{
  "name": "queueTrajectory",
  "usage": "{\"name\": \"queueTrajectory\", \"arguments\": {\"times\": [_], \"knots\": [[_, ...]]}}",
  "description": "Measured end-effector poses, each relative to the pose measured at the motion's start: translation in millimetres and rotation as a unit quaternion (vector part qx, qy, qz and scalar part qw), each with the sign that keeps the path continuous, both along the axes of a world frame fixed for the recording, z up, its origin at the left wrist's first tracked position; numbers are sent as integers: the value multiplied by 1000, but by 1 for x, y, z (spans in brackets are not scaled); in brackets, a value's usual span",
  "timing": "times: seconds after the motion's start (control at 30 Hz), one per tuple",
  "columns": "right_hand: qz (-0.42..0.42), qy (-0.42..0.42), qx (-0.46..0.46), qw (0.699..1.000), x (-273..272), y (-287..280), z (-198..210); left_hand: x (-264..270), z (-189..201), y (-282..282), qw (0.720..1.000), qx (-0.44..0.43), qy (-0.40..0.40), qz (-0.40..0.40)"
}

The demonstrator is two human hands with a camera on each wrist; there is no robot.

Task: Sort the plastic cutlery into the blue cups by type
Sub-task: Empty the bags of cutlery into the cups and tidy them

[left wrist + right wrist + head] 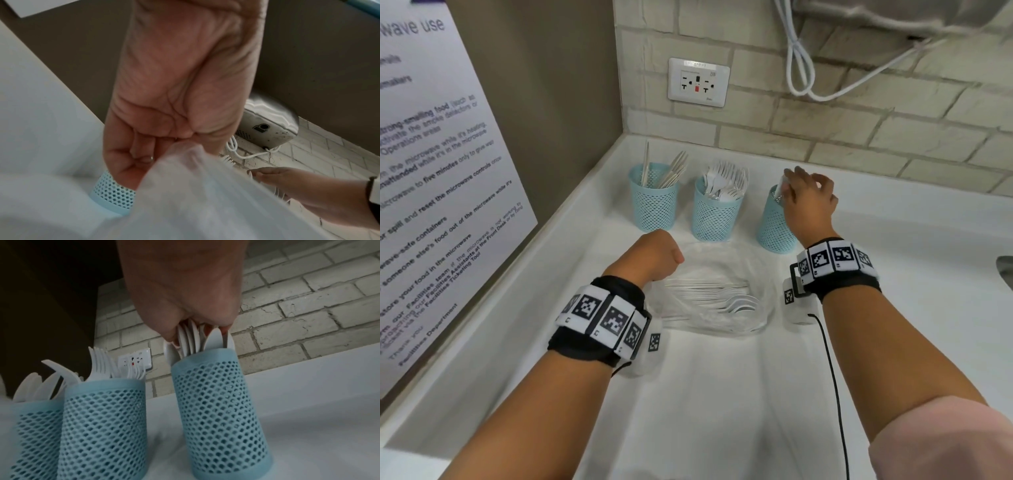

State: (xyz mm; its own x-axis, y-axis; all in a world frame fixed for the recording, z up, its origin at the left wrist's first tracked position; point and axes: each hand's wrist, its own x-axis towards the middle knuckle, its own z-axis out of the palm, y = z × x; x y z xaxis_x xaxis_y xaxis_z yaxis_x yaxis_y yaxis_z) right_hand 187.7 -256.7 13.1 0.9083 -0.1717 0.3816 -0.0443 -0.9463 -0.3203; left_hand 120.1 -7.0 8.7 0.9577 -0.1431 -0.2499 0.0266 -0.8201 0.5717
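Note:
Three blue mesh cups stand in a row on the white counter. The left cup (653,202) holds knives, the middle cup (715,212) holds forks (107,365), and the right cup (774,226) holds spoons. My right hand (808,198) is over the right cup and grips a bunch of white spoons (195,339) whose handles sit inside that cup (218,410). My left hand (654,255) pinches the edge of a clear plastic bag (722,301) lying in front of the cups, with spoons and other white cutlery (719,298) inside; the bag (205,194) fills the left wrist view.
A brown side wall with a notice (431,171) stands close on the left. A tiled back wall carries a socket (698,82) and a white cable (801,68). A black cord (832,377) runs along the counter by my right forearm. White counter (722,411) stretches toward me.

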Motion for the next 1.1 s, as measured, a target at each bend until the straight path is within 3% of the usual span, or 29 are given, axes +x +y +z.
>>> {"name": "queueTrajectory", "arguments": {"times": [0.07,0.13,0.23,0.3,0.37,0.4,0.47,0.57,0.77,0.93,1.1], "knots": [[-6,8,-7,1000,-3,3,3,-1,0,0,1000,3,-4,-6],[-18,-57,0,998,-11,9,11,-1,-1,0,1000,11,0,-11],[72,-107,52,990,-25,22,22,0,-5,-5,999,48,6,-15],[158,-10,77,984,-36,32,22,-2,-9,-13,989,145,-24,-11],[188,141,50,971,-47,41,23,-6,-7,-22,965,242,-97,-15],[185,228,27,956,-53,46,24,-7,-7,-26,958,251,-133,-36],[170,352,-32,920,-64,53,24,-7,-9,-34,965,191,-140,-113],[132,428,-66,892,-72,56,18,-8,-17,-41,966,139,-77,-205],[118,448,-67,884,-75,55,3,-4,-28,-45,940,214,-56,-259],[125,436,-54,889,-76,54,1,4,-36,-45,934,262,-4,-242],[127,429,-27,894,-76,53,-3,10,-38,-40,937,235,4,-260]]}}
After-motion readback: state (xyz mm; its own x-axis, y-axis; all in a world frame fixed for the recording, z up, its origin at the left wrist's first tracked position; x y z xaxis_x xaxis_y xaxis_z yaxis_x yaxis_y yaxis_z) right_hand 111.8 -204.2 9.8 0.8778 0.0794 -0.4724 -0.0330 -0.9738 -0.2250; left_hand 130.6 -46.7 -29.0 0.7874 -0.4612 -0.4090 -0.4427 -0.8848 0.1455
